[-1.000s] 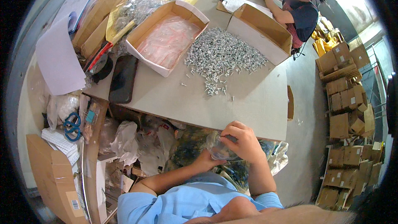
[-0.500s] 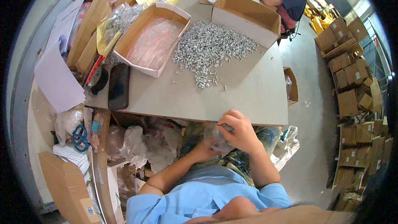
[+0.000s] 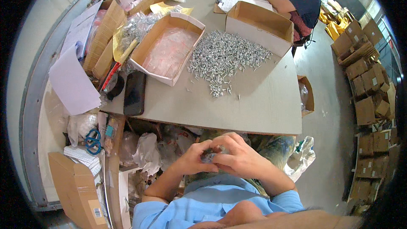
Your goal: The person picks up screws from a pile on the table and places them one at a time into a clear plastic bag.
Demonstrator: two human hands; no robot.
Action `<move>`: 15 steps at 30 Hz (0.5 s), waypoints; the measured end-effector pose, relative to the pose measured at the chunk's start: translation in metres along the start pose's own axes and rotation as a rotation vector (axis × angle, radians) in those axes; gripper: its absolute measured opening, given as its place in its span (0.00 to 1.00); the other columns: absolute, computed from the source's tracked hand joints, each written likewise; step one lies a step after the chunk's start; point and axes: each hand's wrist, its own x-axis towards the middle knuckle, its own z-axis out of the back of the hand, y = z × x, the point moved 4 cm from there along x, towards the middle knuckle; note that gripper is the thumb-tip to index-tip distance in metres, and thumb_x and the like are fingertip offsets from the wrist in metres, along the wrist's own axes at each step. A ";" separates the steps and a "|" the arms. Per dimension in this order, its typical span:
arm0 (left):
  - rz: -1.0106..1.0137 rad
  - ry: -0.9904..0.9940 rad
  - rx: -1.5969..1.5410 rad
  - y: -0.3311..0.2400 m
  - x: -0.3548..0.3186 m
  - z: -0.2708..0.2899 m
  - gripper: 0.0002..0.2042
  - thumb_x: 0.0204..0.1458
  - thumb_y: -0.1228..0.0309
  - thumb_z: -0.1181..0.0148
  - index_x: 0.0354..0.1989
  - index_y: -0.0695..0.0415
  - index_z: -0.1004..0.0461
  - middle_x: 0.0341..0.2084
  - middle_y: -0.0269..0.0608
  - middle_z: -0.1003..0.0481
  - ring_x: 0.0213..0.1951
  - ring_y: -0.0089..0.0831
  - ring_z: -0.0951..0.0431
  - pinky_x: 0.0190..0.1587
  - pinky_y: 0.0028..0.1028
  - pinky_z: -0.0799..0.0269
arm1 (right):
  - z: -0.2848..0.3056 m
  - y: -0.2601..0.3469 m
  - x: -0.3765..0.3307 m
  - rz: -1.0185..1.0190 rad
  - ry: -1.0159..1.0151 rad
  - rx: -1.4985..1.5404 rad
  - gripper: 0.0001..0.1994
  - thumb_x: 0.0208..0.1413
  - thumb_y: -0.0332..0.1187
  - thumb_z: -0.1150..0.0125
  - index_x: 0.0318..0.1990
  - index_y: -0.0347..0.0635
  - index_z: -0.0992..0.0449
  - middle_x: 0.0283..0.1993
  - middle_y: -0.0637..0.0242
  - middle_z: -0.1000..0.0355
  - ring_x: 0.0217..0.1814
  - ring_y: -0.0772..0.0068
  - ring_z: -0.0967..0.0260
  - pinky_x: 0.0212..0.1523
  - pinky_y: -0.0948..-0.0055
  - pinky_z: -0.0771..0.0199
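My left hand [image 3: 194,159] and my right hand [image 3: 236,157] meet below the near edge of the grey table [image 3: 263,106], close to my chest. Together they pinch a small clear plastic bag [image 3: 209,157] with something small and metallic inside; most of it is hidden by my fingers. A heap of silver screws [image 3: 224,57] lies on the table well beyond my hands. To its left stands an open cardboard box [image 3: 167,46] lined with clear plastic bags.
An empty open carton [image 3: 259,26] stands behind the screws. A black phone [image 3: 135,93] lies at the table's left edge. Another person [image 3: 296,0] works at the far end. Blue scissors [image 3: 92,140], papers, bags and stacked cartons [image 3: 369,89] surround the table.
My hands have stayed together on the small bag below the table edge, shifting slightly. The view has tilted so that the table sits lower in the frame.
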 end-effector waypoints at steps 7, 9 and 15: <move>-0.291 -0.191 0.347 -0.024 0.008 -0.001 0.06 0.49 0.75 0.38 0.35 0.61 0.26 0.36 0.44 0.24 0.40 0.38 0.24 0.42 0.30 0.29 | 0.001 -0.019 -0.013 -0.170 -0.120 0.089 0.09 0.43 0.26 0.36 0.31 0.41 0.30 0.35 0.59 0.31 0.36 0.54 0.31 0.35 0.62 0.28; -0.301 -0.236 0.361 -0.028 0.009 -0.001 0.06 0.49 0.75 0.39 0.35 0.61 0.26 0.34 0.43 0.24 0.38 0.38 0.24 0.41 0.31 0.29 | 0.002 -0.022 -0.014 -0.285 -0.110 0.137 0.08 0.45 0.26 0.37 0.32 0.41 0.30 0.34 0.59 0.31 0.36 0.53 0.30 0.35 0.62 0.28; -0.344 -0.261 0.504 -0.027 0.012 0.003 0.05 0.52 0.71 0.40 0.29 0.60 0.28 0.28 0.41 0.26 0.31 0.37 0.26 0.35 0.31 0.29 | 0.004 -0.025 -0.008 -0.316 -0.064 0.111 0.06 0.47 0.26 0.38 0.32 0.40 0.30 0.33 0.58 0.32 0.35 0.53 0.31 0.34 0.61 0.29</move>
